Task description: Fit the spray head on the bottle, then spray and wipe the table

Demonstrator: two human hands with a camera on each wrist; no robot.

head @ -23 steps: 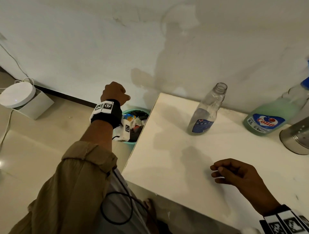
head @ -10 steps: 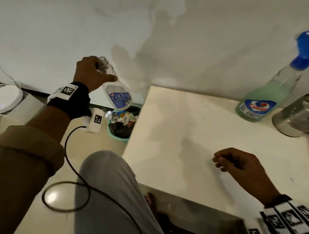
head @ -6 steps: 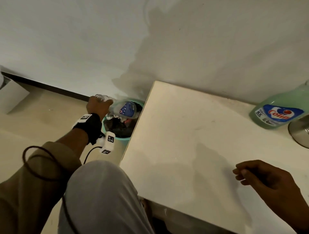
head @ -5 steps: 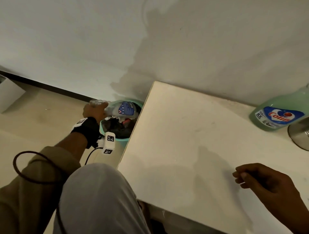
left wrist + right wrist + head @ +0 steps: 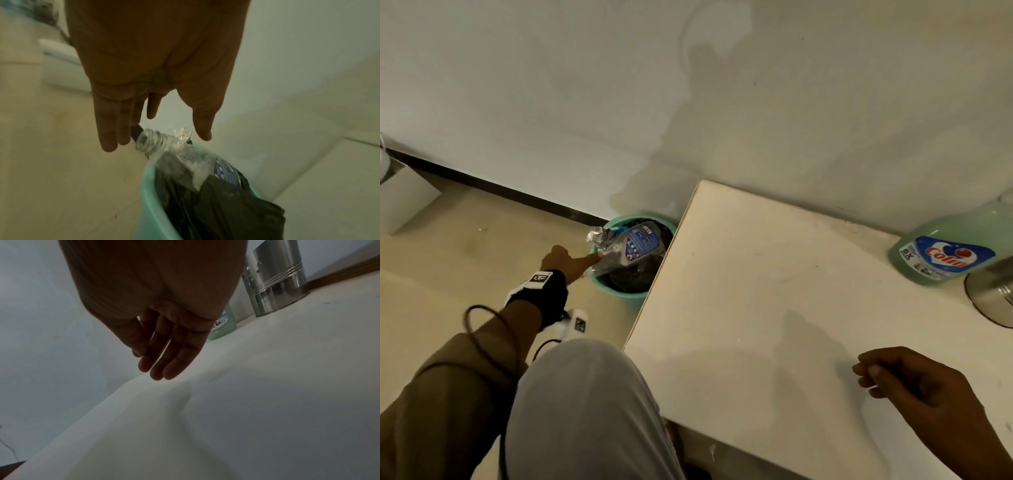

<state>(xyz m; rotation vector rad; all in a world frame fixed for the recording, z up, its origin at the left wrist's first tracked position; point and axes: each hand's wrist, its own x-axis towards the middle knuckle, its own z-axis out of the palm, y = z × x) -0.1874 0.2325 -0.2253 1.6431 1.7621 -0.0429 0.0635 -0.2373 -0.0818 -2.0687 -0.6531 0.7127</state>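
White wall and pale floor tiles frame a cream table (image 5: 756,308) at right, with a teal waste bin (image 5: 619,294) tucked against its far left corner. An empty clear bottle (image 5: 635,245) with a blue label lies tilted on top of the rubbish in the bin, its open threaded neck (image 5: 150,142) poking over the rim. The person's left hand (image 5: 566,263) reaches down toward it, arm extended from a tan sleeve (image 5: 441,411); the left wrist view shows the fingers (image 5: 109,129) straight and spread, holding nothing, their tips just beside the neck, though contact cannot be confirmed. The right hand (image 5: 924,387) hovers low over the table's near right side, fingers loosely bent and empty. At the far right stands a green Colin cleaner bottle (image 5: 948,250), its top cut off by the frame, so whether a spray head is fitted cannot be told; a perforated steel canister (image 5: 275,279) sits just beside it. Judging by the scene, the task is at an early stage: no cloth is visible, and spraying and wiping appear yet to come.
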